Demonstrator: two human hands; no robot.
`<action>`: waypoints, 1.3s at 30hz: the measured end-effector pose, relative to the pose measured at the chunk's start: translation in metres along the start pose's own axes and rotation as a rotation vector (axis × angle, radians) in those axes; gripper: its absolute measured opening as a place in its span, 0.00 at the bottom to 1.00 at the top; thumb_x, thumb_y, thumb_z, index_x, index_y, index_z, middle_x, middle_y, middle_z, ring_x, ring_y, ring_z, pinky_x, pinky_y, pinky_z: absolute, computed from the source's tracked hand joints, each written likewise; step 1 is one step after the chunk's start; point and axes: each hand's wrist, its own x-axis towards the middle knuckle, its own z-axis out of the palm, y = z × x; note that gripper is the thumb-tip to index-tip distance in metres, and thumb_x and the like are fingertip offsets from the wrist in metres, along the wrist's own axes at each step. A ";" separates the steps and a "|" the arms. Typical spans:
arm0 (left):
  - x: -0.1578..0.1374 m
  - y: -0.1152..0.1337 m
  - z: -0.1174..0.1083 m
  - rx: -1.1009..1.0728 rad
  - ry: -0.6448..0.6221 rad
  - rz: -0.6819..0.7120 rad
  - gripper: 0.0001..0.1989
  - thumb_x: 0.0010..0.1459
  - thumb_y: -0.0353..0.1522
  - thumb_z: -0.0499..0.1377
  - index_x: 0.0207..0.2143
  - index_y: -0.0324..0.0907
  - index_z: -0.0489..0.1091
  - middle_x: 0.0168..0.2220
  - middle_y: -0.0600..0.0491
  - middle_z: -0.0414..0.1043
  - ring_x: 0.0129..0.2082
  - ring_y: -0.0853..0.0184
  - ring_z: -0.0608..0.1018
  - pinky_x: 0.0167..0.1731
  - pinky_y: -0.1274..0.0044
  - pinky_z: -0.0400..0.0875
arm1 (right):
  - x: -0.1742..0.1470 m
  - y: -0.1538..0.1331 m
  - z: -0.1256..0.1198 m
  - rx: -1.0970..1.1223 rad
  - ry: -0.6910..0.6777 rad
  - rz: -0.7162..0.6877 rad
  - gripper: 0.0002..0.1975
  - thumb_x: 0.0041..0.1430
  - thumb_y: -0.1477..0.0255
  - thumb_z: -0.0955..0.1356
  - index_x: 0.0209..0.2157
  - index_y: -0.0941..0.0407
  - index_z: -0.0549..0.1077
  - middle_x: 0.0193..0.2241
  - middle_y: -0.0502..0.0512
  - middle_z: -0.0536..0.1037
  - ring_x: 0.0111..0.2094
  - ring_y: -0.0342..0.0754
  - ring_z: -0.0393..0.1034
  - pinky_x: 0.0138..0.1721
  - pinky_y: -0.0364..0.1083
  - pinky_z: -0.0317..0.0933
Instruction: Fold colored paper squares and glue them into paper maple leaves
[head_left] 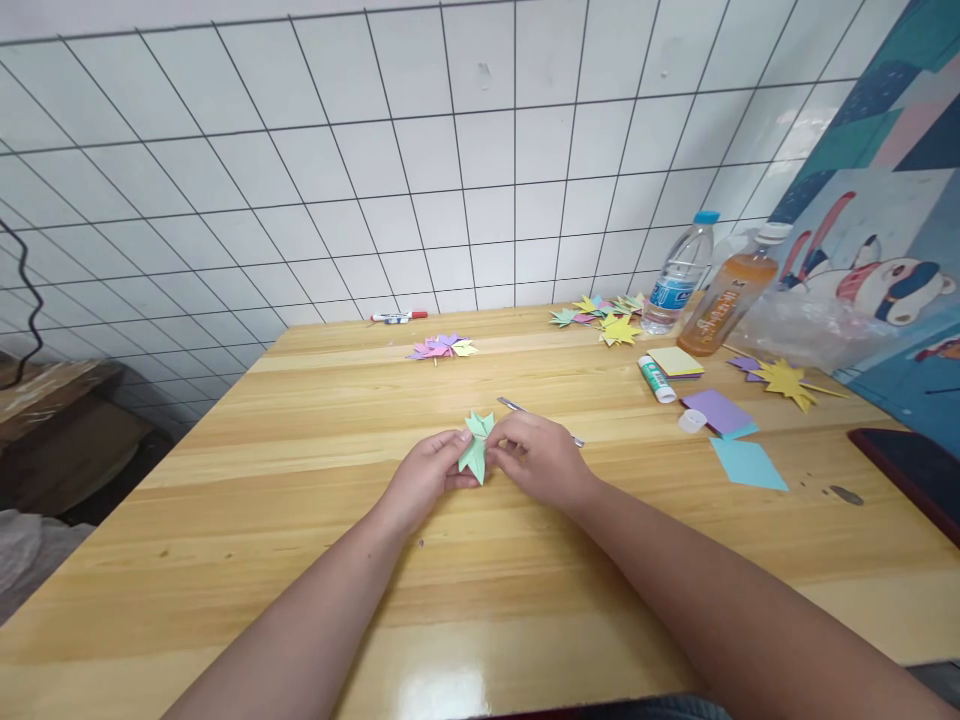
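A light green folded paper piece [474, 458] with pointed tips is held just above the middle of the wooden table [300, 560]. My left hand [429, 474] grips its left side, thumb on top and fingers beneath. On the other side my right hand [541, 458] pinches the paper's right edge between thumb and fingers. Partly hidden behind the right hand lies a slim silver pen-like tool [511, 404]; its far end shows beyond the knuckles.
Folded paper stars [619, 330] lie by the wall, with a pink and purple cluster [442, 347] and markers [399, 318] further left. To the right are a water bottle [679, 275], a tea bottle [731, 295], a glue stick [657, 380], paper squares [748, 464] and a phone [911, 475].
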 end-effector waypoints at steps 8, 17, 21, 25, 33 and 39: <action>0.001 -0.002 -0.002 0.047 -0.014 0.001 0.14 0.49 0.41 0.62 0.30 0.37 0.72 0.26 0.52 0.70 0.27 0.70 0.72 0.29 0.78 0.71 | 0.001 0.005 0.005 0.138 -0.105 0.062 0.09 0.50 0.79 0.66 0.33 0.54 0.73 0.33 0.49 0.74 0.26 0.39 0.66 0.30 0.40 0.60; -0.002 0.002 -0.001 0.095 -0.091 0.001 0.16 0.47 0.41 0.64 0.32 0.37 0.71 0.29 0.51 0.72 0.28 0.69 0.73 0.32 0.77 0.69 | 0.001 0.010 0.006 0.168 -0.081 0.136 0.07 0.51 0.78 0.67 0.31 0.53 0.74 0.29 0.47 0.74 0.24 0.38 0.66 0.29 0.40 0.60; -0.002 0.003 0.003 0.123 -0.052 -0.016 0.19 0.40 0.39 0.68 0.32 0.38 0.71 0.28 0.52 0.73 0.27 0.71 0.73 0.31 0.78 0.68 | 0.001 0.013 0.006 0.194 -0.058 0.159 0.07 0.51 0.77 0.68 0.30 0.52 0.76 0.29 0.47 0.74 0.28 0.40 0.67 0.31 0.41 0.60; -0.001 0.003 0.004 0.122 -0.034 -0.023 0.19 0.39 0.39 0.68 0.32 0.38 0.71 0.26 0.54 0.72 0.25 0.72 0.72 0.29 0.79 0.67 | 0.001 0.013 0.005 0.182 -0.048 0.143 0.04 0.51 0.72 0.70 0.31 0.51 0.77 0.30 0.48 0.75 0.28 0.41 0.67 0.30 0.42 0.61; -0.001 0.001 0.005 0.147 -0.033 -0.002 0.21 0.39 0.39 0.68 0.35 0.38 0.72 0.26 0.53 0.74 0.26 0.70 0.73 0.29 0.79 0.66 | 0.002 0.015 0.006 0.203 -0.031 0.071 0.03 0.52 0.73 0.69 0.28 0.52 0.77 0.29 0.49 0.76 0.32 0.43 0.69 0.35 0.44 0.64; -0.001 0.001 0.003 0.131 -0.036 0.009 0.20 0.40 0.39 0.68 0.35 0.39 0.72 0.29 0.52 0.75 0.28 0.69 0.74 0.31 0.78 0.67 | 0.001 0.018 0.006 0.196 -0.011 -0.021 0.08 0.53 0.77 0.68 0.32 0.50 0.78 0.32 0.48 0.77 0.35 0.42 0.71 0.39 0.44 0.64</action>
